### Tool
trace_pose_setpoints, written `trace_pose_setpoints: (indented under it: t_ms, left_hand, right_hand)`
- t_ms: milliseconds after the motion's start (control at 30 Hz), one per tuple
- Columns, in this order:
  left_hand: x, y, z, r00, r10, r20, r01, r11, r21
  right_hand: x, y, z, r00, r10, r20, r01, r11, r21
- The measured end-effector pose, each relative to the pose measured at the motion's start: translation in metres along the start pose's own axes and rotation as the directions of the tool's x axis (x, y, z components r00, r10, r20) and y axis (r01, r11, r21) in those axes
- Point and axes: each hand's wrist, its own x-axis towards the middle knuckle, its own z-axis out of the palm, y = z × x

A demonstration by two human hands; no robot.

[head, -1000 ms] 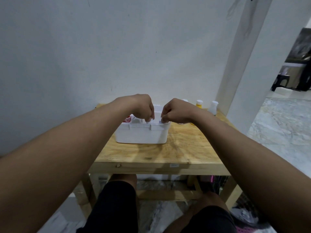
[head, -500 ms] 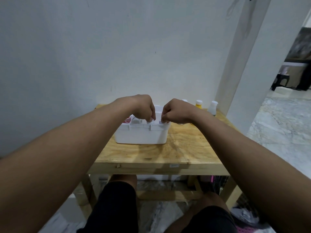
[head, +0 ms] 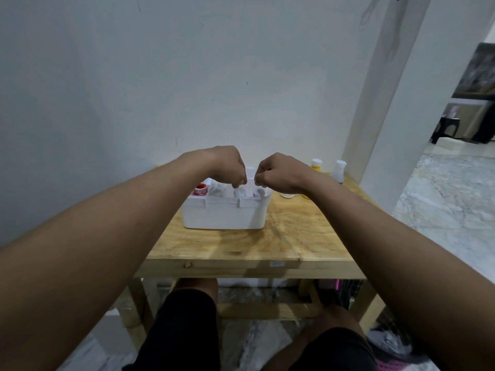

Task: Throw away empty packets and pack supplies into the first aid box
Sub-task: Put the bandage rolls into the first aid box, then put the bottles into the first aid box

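The white first aid box (head: 225,215) stands open on the wooden table (head: 267,247). Both of my hands hover over its top with curled fingers. My left hand (head: 227,164) pinches the top of a small white bottle (head: 237,192) standing inside the box. My right hand (head: 276,172) pinches a white item with blue print (head: 256,194) just to the right of it. A red-capped container (head: 200,189) and another white bottle (head: 218,189) stand in the box's left part. The rest of the box's inside is hidden.
At the table's back right stand a yellow bottle with a white cap (head: 316,165) and a white bottle (head: 338,171). A small round lid (head: 288,195) lies beside my right wrist. A wall runs behind the table, a pillar stands to the right, and my knees are under the front edge.
Both hands stay over the box in nearly the same place; the fingertips have risen very slightly.
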Motion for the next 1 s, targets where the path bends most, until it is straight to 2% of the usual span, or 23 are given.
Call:
trace_pose_setpoints:
  t_ms: [133, 267, 400, 533, 633, 800, 1000]
  left_hand:
    - [0.008, -0.001, 0.000, 0.995, 0.012, -0.097, -0.019, 0.997, -0.069]
    - [0.018, 0.010, 0.002, 0.969, 0.064, -0.237, -0.081, 0.995, -0.064]
    - [0.039, 0.026, 0.004, 0.953, 0.117, -0.280, -0.135, 0.990, -0.044]
    - [0.067, 0.042, 0.007, 0.948, 0.160, -0.276, -0.165, 0.986, 0.008]
    - [0.092, 0.055, 0.012, 0.952, 0.172, -0.251, -0.166, 0.985, 0.047]
    - [0.127, 0.071, 0.021, 0.970, 0.163, -0.181, -0.139, 0.981, 0.138]
    - [0.150, 0.074, 0.037, 0.981, 0.168, -0.092, -0.152, 0.975, 0.163]
  right_hand:
    - [0.000, 0.004, -0.008, 0.995, 0.009, -0.095, -0.008, 1.000, 0.013]
    - [0.002, 0.014, -0.025, 0.984, 0.041, -0.175, -0.037, 0.999, 0.023]
    - [0.008, 0.032, -0.042, 0.972, 0.091, -0.217, -0.099, 0.995, -0.025]
    - [0.017, 0.054, -0.056, 0.960, 0.140, -0.244, -0.160, 0.985, -0.062]
    - [0.026, 0.069, -0.062, 0.960, 0.133, -0.245, -0.176, 0.971, -0.162]
    - [0.046, 0.095, -0.060, 0.966, 0.193, -0.171, -0.247, 0.884, -0.397]
    - [0.055, 0.112, -0.049, 0.964, 0.212, -0.163, -0.266, 0.810, -0.522]
